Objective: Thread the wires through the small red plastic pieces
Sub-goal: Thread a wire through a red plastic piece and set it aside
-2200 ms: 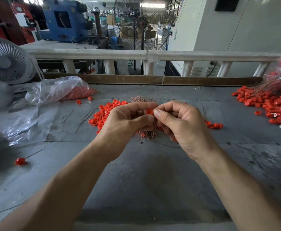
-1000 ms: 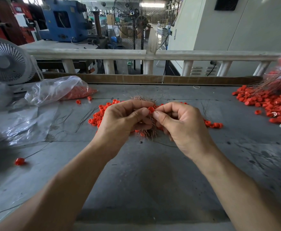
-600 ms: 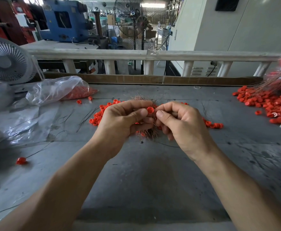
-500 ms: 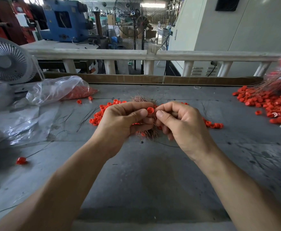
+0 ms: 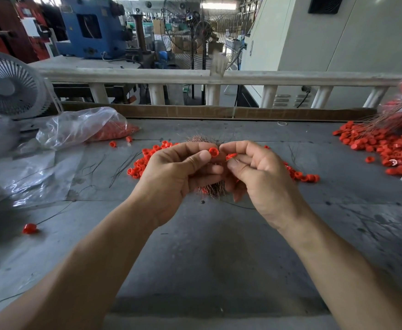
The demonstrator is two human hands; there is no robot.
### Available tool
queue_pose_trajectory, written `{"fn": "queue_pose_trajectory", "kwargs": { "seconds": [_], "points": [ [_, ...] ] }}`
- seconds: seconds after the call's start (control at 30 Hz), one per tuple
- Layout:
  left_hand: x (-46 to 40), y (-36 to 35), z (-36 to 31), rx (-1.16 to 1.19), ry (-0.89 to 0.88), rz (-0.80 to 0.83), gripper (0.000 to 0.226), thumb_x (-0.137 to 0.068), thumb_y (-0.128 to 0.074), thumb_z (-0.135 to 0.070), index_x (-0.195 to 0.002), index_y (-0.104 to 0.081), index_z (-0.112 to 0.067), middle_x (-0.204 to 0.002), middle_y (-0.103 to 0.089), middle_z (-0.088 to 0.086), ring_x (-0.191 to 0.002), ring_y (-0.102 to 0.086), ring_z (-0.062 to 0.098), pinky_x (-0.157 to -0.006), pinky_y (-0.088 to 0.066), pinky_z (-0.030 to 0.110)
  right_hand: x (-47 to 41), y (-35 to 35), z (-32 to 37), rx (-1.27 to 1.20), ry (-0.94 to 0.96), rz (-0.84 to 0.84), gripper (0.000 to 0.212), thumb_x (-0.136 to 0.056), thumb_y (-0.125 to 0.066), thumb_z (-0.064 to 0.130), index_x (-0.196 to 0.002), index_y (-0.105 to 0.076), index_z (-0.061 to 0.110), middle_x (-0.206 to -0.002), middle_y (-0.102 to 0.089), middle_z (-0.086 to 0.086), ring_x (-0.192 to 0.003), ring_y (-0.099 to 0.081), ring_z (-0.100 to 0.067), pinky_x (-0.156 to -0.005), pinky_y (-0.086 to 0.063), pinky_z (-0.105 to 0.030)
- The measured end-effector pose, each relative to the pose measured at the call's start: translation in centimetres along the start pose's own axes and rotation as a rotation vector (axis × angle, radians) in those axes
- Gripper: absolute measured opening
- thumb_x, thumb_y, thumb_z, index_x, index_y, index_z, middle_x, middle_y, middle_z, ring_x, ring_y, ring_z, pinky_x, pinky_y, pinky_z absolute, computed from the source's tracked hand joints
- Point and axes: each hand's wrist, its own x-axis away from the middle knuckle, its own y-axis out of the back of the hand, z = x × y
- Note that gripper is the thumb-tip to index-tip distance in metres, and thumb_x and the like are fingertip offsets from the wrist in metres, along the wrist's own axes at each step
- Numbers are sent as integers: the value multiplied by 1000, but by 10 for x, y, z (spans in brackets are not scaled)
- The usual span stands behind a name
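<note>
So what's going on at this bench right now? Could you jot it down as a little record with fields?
left hand: pinches a red cap
right hand: pinches a thin wire, barely visible
wire bundle: behind the hands, on the table
loose caps: heap beside the left hand
finished pile: far right
plastic bag: far left, caps inside

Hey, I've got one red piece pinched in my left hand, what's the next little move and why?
Probably bring the right hand a touch toward the left hand and feed the wire tip into the red piece. The piece sits pinched at the left fingertips, open side up, and the right fingers pinch something thin right beside it. The wire itself is too fine to make out.
</note>
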Motion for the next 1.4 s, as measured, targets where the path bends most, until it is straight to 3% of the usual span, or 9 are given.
{"fn": "queue_pose_trajectory", "kwargs": {
  "seconds": [0.17, 0.4, 0.63, 1.0, 1.13, 1.27, 1.4],
  "points": [
    [1, 0, -3, 20, 28, 6, 34, -87, -63, -10, -118, -63, 4, -110, -74, 23, -88, -77, 25, -70, -62, 29, 1, -1, 1, -19, -21, 17, 20, -102, -58, 9, -114, -64, 24, -90, -78, -2, -68, -71, -18, -51, -51, -29],
    [2, -1, -6, 36, 46, 6, 44, -86, -63, -11, -125, -59, 9, -111, -74, 24, -91, -77, 26, -72, -63, 29, 1, 2, 1, -1, 8, -1, 17, -102, -60, 9, -112, -64, 22, -86, -77, -2, -66, -70, -17, -52, -52, -28],
    [3, -1, -6, 17, 32, 36, 34, -87, -65, -11, -117, -65, 5, -111, -74, 24, -94, -77, 27, -76, -63, 31, 0, 4, -2, 57, 39, -13, 18, -101, -59, 11, -110, -65, 25, -83, -76, 3, -62, -68, -12, -49, -50, -26],
    [2, 1, -5, 70, 51, 7, 28, -82, -68, -9, -108, -69, 1, -106, -74, 25, -96, -76, 26, -76, -62, 29, 0, 4, 1, 12, 11, 58, 18, -101, -55, 9, -108, -68, 19, -84, -77, -4, -73, -74, -21, -55, -55, -30],
    [0, 2, -5, 96, 48, -46, 25, -82, -68, -8, -106, -69, 1, -104, -75, 22, -97, -76, 26, -76, -62, 29, -6, 19, 3, 160, -29, -135, 14, -99, -60, 13, -101, -69, 23, -86, -78, 5, -72, -74, -13, -51, -52, -25],
    [-1, 4, -4, 104, 46, -70, 24, -83, -68, -7, -106, -69, 1, -109, -75, 22, -100, -76, 26, -78, -62, 29, -15, 52, -3, 500, -81, -369, 8, -90, -70, 22, -83, -73, 27, -77, -76, 5, -69, -70, -15, -64, -57, -38],
    [-1, 5, -4, 109, 48, -72, 27, -83, -69, -7, -109, -69, 1, -110, -75, 22, -101, -75, 26, -76, -62, 28, -14, 67, -9, 725, -219, -243, 11, -81, -81, 32, -73, -74, 37, -68, -72, 9, -66, -65, -11, -69, -55, -35]
  ]
}}
